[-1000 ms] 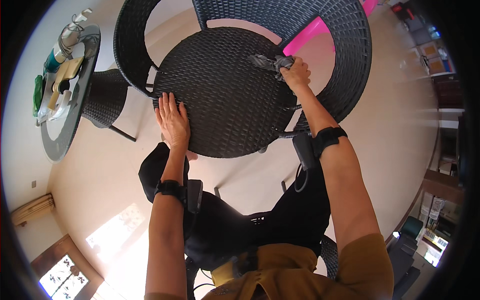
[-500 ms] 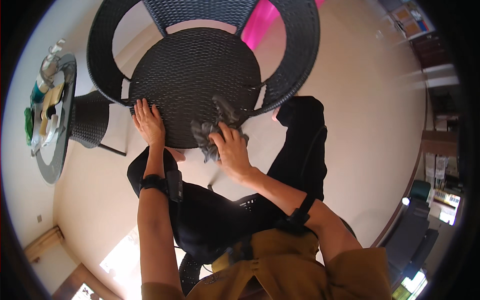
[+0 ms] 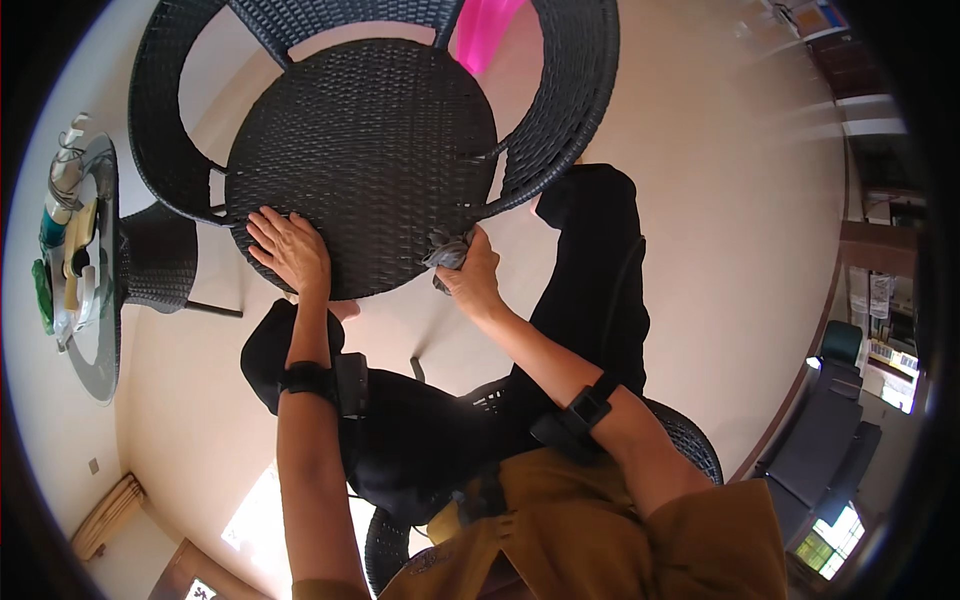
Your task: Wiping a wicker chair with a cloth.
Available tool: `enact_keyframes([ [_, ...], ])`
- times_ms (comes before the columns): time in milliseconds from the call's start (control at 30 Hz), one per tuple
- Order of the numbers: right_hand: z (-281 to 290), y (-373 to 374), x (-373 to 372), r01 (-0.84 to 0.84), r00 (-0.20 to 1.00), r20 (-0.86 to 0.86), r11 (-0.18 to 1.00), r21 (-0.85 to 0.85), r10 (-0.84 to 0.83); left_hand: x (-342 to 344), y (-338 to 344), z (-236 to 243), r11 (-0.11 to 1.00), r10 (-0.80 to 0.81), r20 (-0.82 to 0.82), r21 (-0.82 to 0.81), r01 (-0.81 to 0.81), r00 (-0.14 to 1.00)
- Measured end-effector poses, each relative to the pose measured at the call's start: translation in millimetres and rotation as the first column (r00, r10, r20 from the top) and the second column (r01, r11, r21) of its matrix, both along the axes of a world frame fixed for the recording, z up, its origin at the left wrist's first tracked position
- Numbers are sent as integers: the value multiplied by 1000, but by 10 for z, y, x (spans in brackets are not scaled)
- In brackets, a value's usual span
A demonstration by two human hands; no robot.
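In front of me stands a black woven chair (image 3: 365,150) with a round seat and curved arms. My left hand (image 3: 292,252) lies flat on the seat's near left edge, its fingers spread and nothing in them. At the near right edge of the seat my right hand (image 3: 474,278) is closed around a crumpled dark grey cloth (image 3: 447,250). The cloth bunches above the thumb and touches the seat rim. Part of it is hidden inside the fingers.
On the left is an oval glass-topped table (image 3: 100,350) holding a bottle and several small items, with another dark woven chair (image 3: 160,255) beside it. A pink thing (image 3: 482,35) shows behind the front chair. Dark grey furniture (image 3: 815,435) stands at the right.
The cloth, spread loosely over the seat before, is now bunched in my right hand at the seat's right edge. The chair sits slightly further left in view. My left hand stays on the seat.
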State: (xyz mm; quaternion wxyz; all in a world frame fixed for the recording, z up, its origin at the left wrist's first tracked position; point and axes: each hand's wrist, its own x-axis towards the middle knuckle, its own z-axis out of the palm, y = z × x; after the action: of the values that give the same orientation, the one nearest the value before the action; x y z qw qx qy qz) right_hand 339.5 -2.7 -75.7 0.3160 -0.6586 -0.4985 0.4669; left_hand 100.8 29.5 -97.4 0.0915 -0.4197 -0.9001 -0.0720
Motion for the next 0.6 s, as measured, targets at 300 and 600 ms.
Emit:
enact_keyframes([
  [300, -600, -61, 255, -88, 982, -180, 987, -131, 63, 43, -13, 54, 998, 2, -16, -56, -3, 1000],
  [600, -2343, -173, 376, 231, 916, -224, 896, -380, -331, 297, 172, 66, 999, -40, 34, -25, 41, 999],
])
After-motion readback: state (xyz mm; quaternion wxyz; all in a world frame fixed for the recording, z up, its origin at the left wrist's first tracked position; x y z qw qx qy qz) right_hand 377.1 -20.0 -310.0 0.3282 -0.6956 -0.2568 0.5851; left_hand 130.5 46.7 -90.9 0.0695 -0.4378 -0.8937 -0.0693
